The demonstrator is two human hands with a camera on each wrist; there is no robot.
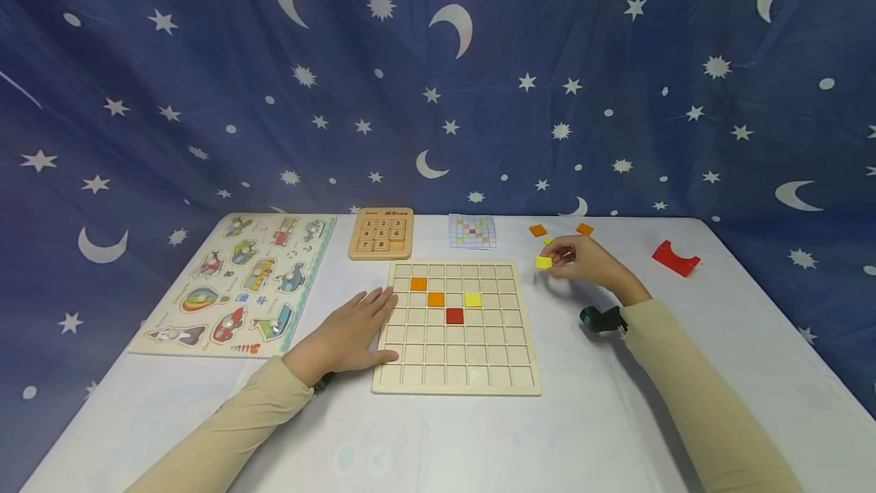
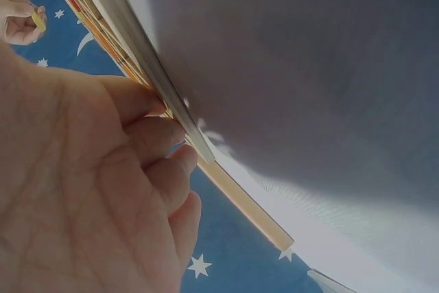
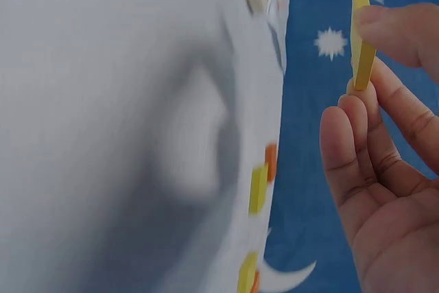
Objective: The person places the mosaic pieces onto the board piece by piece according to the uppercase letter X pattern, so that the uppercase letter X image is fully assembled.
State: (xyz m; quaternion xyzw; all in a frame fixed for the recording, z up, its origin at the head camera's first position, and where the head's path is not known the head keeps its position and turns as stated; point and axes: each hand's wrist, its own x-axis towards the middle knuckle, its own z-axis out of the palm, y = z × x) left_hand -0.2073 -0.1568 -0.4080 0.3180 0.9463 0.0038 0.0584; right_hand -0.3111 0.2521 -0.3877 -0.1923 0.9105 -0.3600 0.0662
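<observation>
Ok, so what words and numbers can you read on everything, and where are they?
"1 2 3" on the top row of the number puzzle
"4 5 6" on its middle row
"7 8" on its bottom row
Printing above those numbers: too small to read
Labels on the picture board: too small to read
Grid board: no writing that I can see

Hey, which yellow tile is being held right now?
The yellow tile pinched in the right hand; another sits in the grid board, others lie on the table.
</observation>
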